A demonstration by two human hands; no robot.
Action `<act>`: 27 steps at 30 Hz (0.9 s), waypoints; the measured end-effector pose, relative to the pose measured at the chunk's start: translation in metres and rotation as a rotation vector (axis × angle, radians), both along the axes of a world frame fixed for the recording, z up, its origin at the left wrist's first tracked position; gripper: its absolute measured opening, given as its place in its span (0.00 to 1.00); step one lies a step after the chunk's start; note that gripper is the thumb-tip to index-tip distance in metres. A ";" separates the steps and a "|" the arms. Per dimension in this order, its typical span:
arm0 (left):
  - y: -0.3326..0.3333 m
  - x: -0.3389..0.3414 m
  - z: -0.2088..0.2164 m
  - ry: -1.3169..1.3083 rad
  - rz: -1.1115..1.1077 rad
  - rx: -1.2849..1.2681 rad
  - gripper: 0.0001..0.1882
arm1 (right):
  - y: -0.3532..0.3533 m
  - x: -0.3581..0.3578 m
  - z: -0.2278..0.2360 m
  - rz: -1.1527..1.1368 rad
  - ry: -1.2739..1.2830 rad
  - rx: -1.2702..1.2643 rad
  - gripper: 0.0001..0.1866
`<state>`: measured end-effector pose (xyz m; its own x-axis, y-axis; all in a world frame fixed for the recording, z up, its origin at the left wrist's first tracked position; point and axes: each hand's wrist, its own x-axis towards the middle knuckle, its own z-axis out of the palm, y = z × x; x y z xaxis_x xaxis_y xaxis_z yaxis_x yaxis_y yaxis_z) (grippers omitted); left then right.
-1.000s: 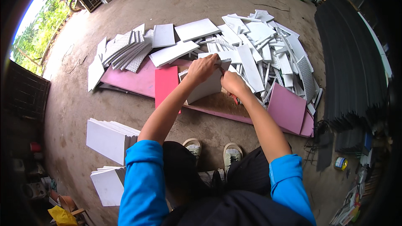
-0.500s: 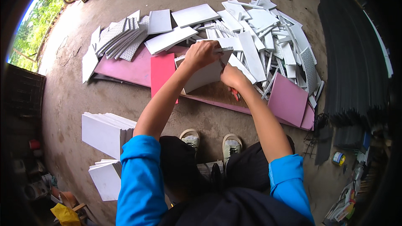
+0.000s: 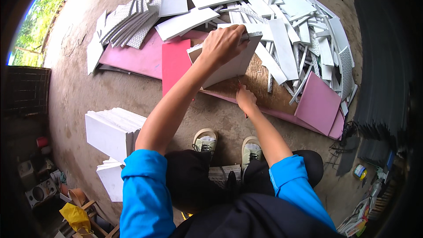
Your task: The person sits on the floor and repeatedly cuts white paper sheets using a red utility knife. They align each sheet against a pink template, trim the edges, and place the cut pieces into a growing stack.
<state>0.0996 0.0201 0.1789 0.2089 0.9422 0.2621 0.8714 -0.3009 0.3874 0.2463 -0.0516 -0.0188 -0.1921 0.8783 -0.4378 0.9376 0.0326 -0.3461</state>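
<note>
My left hand (image 3: 224, 44) is closed over the top edge of a white panel (image 3: 231, 68), which stands tilted on a worn brown board (image 3: 255, 79). The panel's edges look rough and its face smooth. Low beside the panel's right side, my right hand (image 3: 246, 98) is closed around a red-handled knife (image 3: 239, 82). Its thin blade points up and away from me, close to the panel's lower part; whether it touches cannot be made out. A red sheet (image 3: 175, 64) lies to the left of the panel.
White offcuts and strips (image 3: 304, 39) lie heaped at the far right, with textured white panels (image 3: 132, 24) fanned at the left. Pink sheets (image 3: 320, 102) lie under and beside them. Stacks of white panels (image 3: 110, 134) stand near my left knee. Dark corrugated sheets (image 3: 381, 70) are at the right.
My right hand has moved down with the knife, from near the panel's upper edge to its lower right. My left hand keeps its hold on top; the panel leans differently. The view has shifted slightly.
</note>
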 end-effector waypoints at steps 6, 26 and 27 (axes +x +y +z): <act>0.001 -0.003 -0.003 0.059 0.070 0.006 0.16 | -0.037 0.015 0.003 0.020 -0.033 0.024 0.16; 0.028 0.000 -0.073 -1.594 0.760 -0.148 0.22 | 0.105 0.143 0.143 -0.880 1.491 0.222 0.16; 0.027 0.001 -0.068 -1.640 0.722 -0.173 0.21 | 0.108 0.146 0.143 -0.935 1.477 0.272 0.15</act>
<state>0.1011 0.0467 0.1110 -0.5565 0.7566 -0.3434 -0.4652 0.0587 0.8833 0.3926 0.0560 0.1241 0.3068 0.9270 -0.2158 -0.3856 -0.0862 -0.9186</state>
